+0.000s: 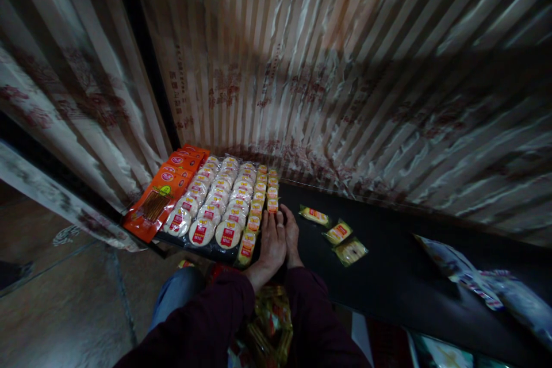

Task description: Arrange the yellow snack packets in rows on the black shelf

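My left hand [272, 246] lies with its fingers stretched forward and close together at the near end of a column of small yellow-wrapped snack packets [272, 191]. Beside it, touching, my right hand [292, 234] is angled inward along the column's right side, fingers extended. Anything under the palms is hidden. A second column of yellow packets [253, 223] runs just left of my left hand. Further left stand several columns of round white crackers [227, 234] in clear wrappers, overlapping one another. Orange snack bags [156, 198] overlap at the far left end.
Three loose yellow packets, one of them a snack packet [338, 232], lie right of my hands on the black shelf [388, 282]. Blue-white bags [487, 284] rest farther right. Patterned sheeting [267, 86] hangs behind, beside a dark post [144, 46]. Gold-wrapped packets [269, 322] sit below my forearms.
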### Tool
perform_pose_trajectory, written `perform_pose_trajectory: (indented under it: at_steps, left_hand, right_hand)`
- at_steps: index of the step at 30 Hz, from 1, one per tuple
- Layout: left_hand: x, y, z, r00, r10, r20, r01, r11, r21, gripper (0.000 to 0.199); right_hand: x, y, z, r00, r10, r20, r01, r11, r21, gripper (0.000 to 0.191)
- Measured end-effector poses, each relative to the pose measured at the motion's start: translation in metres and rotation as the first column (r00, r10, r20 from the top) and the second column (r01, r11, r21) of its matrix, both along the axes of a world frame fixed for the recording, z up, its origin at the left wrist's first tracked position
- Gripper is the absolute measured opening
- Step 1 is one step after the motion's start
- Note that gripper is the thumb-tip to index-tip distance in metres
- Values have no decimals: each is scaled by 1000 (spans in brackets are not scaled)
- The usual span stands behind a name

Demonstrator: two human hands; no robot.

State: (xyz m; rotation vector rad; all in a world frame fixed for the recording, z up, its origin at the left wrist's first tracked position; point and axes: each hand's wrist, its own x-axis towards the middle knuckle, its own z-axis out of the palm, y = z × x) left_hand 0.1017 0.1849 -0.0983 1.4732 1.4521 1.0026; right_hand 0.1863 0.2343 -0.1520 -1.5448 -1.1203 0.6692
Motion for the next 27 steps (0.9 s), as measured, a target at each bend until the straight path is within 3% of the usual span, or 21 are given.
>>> perform_pose_trajectory:
  at_steps: [5, 13, 22, 27]
  left_hand:
    - [4, 5, -1, 999, 39, -22, -39, 999, -15, 54]
    - [12, 15, -18, 995, 83, 55, -85, 996, 21, 52]
    - [4, 14, -13, 999, 32, 13, -32, 999, -1, 53]
    - [9, 15, -17, 996, 88, -7, -88, 996, 13, 54]
  right_hand:
    - [1, 10, 7, 998, 56, -27, -57, 996, -70, 70]
    - [-9, 10, 9, 996, 82, -17, -82, 997, 12, 49]
    - [-11, 9, 16, 997, 78, -30, -77, 997, 30, 54]
    - [-10, 11, 18, 995, 87, -39, -86, 996, 28, 57]
